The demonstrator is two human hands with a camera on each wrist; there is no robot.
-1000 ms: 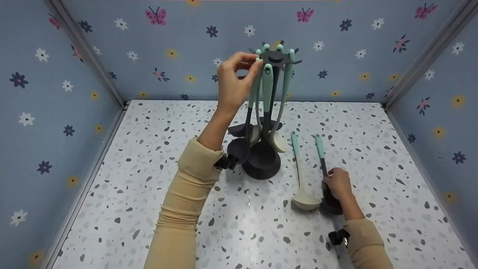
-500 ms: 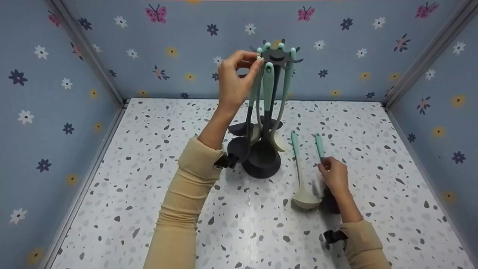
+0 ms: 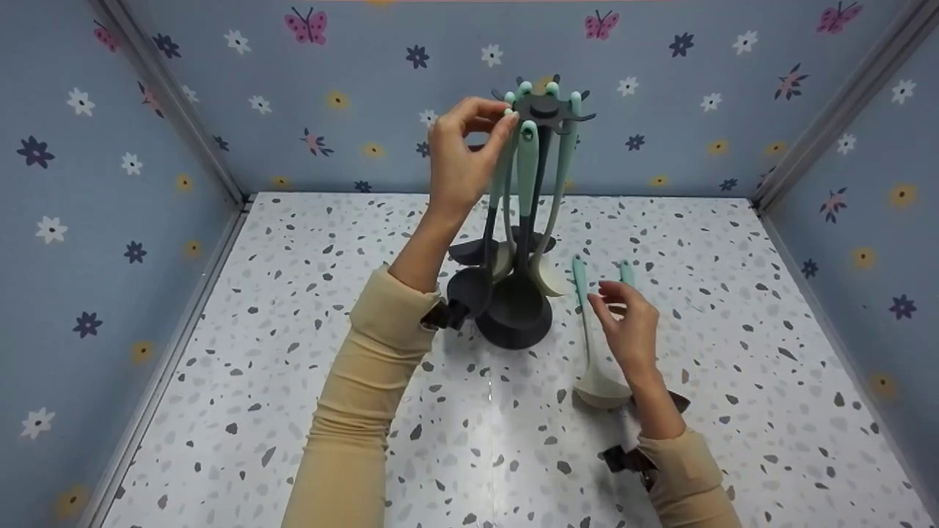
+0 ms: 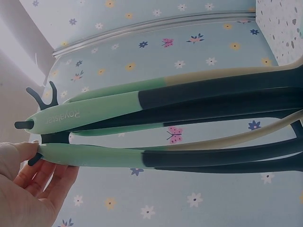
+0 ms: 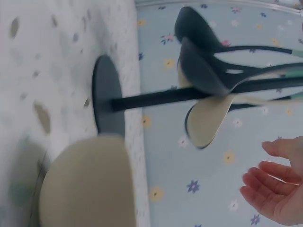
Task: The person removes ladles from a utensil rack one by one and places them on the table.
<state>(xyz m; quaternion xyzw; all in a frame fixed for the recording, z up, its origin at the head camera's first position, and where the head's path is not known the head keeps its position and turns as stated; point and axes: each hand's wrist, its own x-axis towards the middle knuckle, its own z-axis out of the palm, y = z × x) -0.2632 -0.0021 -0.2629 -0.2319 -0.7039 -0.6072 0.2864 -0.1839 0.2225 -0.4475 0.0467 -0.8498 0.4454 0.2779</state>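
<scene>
My left hand [image 3: 462, 158] pinches the top of a mint-handled dark spoon [image 3: 469, 290] hanging on the utensil stand [image 3: 543, 110]. In the left wrist view, thumb and fingers meet at the end of its handle [image 4: 94, 155], beside a hook. My right hand [image 3: 631, 326] is above the table, holding nothing, fingers apart and loosely bent. Under it a cream ladle [image 3: 601, 389] with a mint handle lies on the table. To its right lies a dark utensil [image 3: 681, 401], mostly hidden by the hand and forearm.
The stand's round dark base [image 3: 513, 337] rests on the speckled table [image 3: 293, 411]. Another dark ladle [image 3: 517, 297] hangs at the front, with several dark and cream utensils around it. Flowered panels [image 3: 330, 132] enclose the back and sides.
My right hand has left the dark utensil on the table and moved up and leftward toward the cream ladle's handle. The left hand keeps its pinch at the stand.
</scene>
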